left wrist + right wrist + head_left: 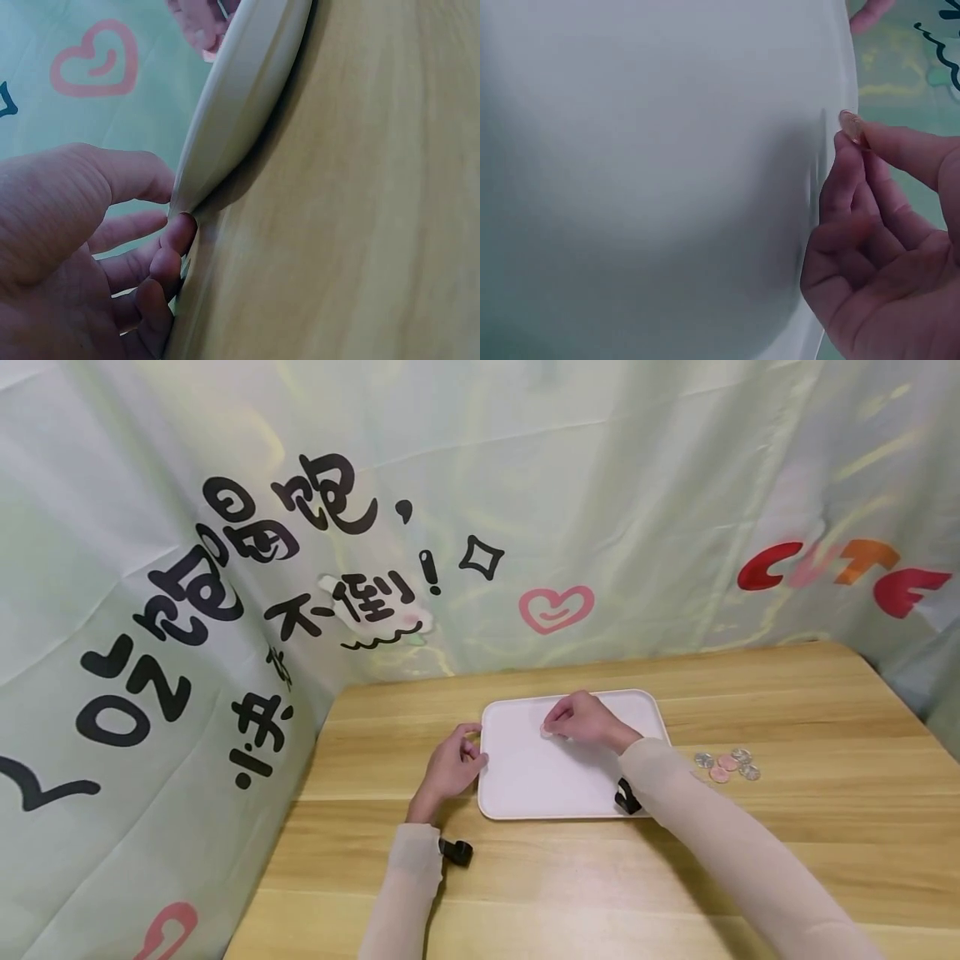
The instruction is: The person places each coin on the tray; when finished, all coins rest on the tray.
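Note:
A shallow white tray (517,785) lies on the wooden table. Over its far middle part, my right hand (588,722) pinches a small pinkish coin (853,127) between thumb and index finger, holding it on edge in the right wrist view. Beside the tray's left edge is my left hand (452,766). Its thumb and fingertips touch the outer rim (225,112), with the fingers loosely bent in the left wrist view. Several silver and pinkish coins (720,774) lie on the table to the right of the tray, some touching or overlapping.
The wooden tabletop (555,893) extends around the tray. A pale green printed curtain (637,527) hangs behind the table and along its sides. Black wrist cameras (456,852) are strapped at both sleeves, the right one over the tray's near edge.

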Action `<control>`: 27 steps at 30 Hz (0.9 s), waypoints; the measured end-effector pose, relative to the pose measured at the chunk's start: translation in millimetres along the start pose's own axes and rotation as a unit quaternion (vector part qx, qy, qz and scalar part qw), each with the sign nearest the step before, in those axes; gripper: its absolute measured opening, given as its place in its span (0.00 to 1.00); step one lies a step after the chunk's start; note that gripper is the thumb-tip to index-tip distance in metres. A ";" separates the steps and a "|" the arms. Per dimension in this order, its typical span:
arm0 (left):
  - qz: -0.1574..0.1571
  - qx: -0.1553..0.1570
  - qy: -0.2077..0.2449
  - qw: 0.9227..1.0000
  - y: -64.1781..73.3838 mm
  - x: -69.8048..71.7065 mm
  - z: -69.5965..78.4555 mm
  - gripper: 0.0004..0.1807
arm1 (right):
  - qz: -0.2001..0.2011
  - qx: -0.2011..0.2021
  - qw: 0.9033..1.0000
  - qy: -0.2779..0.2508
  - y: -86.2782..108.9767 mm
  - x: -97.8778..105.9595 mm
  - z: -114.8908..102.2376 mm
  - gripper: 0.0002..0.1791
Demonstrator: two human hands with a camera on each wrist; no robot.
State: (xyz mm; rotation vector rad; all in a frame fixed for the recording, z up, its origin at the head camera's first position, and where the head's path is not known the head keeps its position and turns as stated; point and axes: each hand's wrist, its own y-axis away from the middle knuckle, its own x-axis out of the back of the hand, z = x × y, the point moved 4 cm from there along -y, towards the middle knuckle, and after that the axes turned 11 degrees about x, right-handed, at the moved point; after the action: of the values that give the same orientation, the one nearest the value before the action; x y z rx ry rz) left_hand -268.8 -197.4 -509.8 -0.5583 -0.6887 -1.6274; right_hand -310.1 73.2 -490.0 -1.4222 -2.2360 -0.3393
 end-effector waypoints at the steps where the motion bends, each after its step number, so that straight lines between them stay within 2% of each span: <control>1: 0.001 0.002 0.000 1.000 -0.1 0.2 -0.4 0.28 | 0.000 -0.001 1.000 0.007 -0.7 -0.9 0.7 0.08; 9: 0.003 0.003 0.005 1.000 0.4 0.7 -0.4 0.28 | 0.005 0.011 0.998 0.064 -4.8 -4.1 -0.5 0.08; 14: -0.001 0.004 0.008 1.000 0.1 -0.6 3.0 0.28 | 0.004 -0.007 0.997 0.070 -4.4 -3.5 -0.9 0.08; 18: -0.003 0.001 0.008 1.000 -0.6 -1.2 5.1 0.27 | 0.020 -0.008 0.996 0.082 -2.6 2.0 -3.1 0.09; 21: -0.002 0.005 0.008 1.000 -0.6 -0.9 5.2 0.27 | 0.031 0.003 0.995 0.091 -1.5 6.6 -5.1 0.12; 27: 0.000 0.020 0.012 1.000 3.6 -0.2 4.1 0.28 | 0.016 0.036 0.996 0.081 2.2 8.1 -5.6 0.12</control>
State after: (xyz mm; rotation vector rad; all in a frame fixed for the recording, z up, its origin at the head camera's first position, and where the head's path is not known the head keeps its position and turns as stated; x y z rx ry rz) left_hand -265.3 -194.8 -506.6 -0.5084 -0.7018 -1.6146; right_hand -309.6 78.0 -481.1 -1.3420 -2.0720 -0.3472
